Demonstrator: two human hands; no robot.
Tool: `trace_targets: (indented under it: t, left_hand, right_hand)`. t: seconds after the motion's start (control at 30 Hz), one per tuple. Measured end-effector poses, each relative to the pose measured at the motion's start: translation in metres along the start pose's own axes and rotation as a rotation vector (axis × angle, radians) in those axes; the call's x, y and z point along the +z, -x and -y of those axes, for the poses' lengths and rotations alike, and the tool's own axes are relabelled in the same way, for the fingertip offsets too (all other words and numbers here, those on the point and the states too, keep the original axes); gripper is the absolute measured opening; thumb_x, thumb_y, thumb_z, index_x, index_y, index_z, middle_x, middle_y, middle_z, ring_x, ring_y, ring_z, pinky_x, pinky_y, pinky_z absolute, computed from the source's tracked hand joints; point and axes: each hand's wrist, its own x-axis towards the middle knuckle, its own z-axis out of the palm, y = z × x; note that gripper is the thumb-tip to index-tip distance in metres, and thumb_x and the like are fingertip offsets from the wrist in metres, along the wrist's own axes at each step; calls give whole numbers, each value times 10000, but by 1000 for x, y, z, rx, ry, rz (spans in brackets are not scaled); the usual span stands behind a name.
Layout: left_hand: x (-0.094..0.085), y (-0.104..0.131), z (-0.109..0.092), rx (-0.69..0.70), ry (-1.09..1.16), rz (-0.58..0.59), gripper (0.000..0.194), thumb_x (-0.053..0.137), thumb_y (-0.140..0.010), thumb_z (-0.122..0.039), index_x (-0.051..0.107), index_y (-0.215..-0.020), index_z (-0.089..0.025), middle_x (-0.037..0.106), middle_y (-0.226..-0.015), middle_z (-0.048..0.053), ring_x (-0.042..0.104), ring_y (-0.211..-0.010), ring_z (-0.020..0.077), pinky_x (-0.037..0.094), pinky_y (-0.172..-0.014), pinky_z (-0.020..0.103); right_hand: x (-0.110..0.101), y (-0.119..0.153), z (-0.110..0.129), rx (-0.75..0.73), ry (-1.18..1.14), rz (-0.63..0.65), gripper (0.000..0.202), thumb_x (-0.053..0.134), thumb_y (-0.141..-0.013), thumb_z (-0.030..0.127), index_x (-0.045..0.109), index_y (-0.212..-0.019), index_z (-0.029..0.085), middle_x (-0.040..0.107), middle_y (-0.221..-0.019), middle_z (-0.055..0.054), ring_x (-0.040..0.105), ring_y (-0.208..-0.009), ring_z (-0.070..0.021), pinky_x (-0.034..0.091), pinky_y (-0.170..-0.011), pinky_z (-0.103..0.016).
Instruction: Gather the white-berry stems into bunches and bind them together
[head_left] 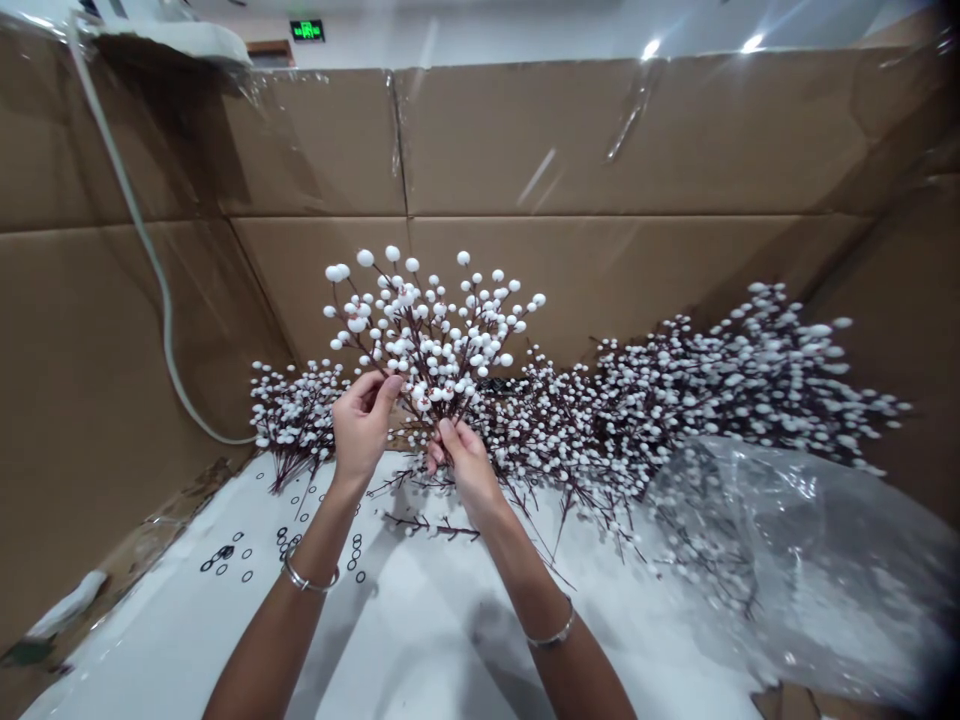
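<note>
A fanned bunch of artificial white berry stems [439, 330] stands upright in front of me, its dark reddish stems gathered at the bottom. My right hand [466, 460] is closed around those gathered stems. Up at the bunch's left side, my left hand [365, 420] has thumb and fingers pinched together by the lower berries. What lies in that pinch is too small to make out. Behind and beside the bunch, more white berry stems [555, 420] lie in a heap. A loose, nearly bare stem [431, 526] rests on the white surface below my hands.
Small black rings [226, 552] are scattered on the white tabletop [420, 640] at left. A clear plastic bag [817, 560] covers some stems at right. Tall cardboard walls [600, 140] enclose the back and sides. A white cable [142, 230] hangs at left.
</note>
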Motion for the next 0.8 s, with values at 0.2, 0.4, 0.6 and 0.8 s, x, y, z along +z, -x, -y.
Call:
trace_targets:
  t: [0.2,0.4,0.6,0.8]
  left_hand:
    - [5,3,-2,10,81,-45,308,683,-792,-369,600,-1012,-171,636,-959,65,595,-823,128,471,-721,220]
    - [3,36,17,-208,115,167,384,744,-717,-393,559,-960,-161,633,-875,53,590,-693,121,465,-610,225]
    - [0,35,23,-330,201,224,318,768,-670,-385,590,-765,-139,621,-708,9,581,-606,113,463,-579,229]
    - [-13,20,29,-390,273,330,350,806,-622,-371,609,-798,-141,624,-745,21,597,-717,128,490,-664,233]
  right_hand:
    - [5,1,-1,-26,-152,-44,385,690,-743,475,454,-748,171,388,-589,58,371,-497,-35,337,-469,-168]
    - [12,3,1,-1,-211,-85,415,711,-712,495,454,-758,172,337,-571,67,345,-495,-38,330,-464,-169]
    - [16,8,-1,42,-195,-37,386,705,-725,481,492,-817,173,337,-566,70,352,-498,-42,345,-469,-165]
    - [23,11,-6,49,-238,11,398,736,-703,465,498,-799,162,348,-594,65,330,-504,-34,353,-456,-164]
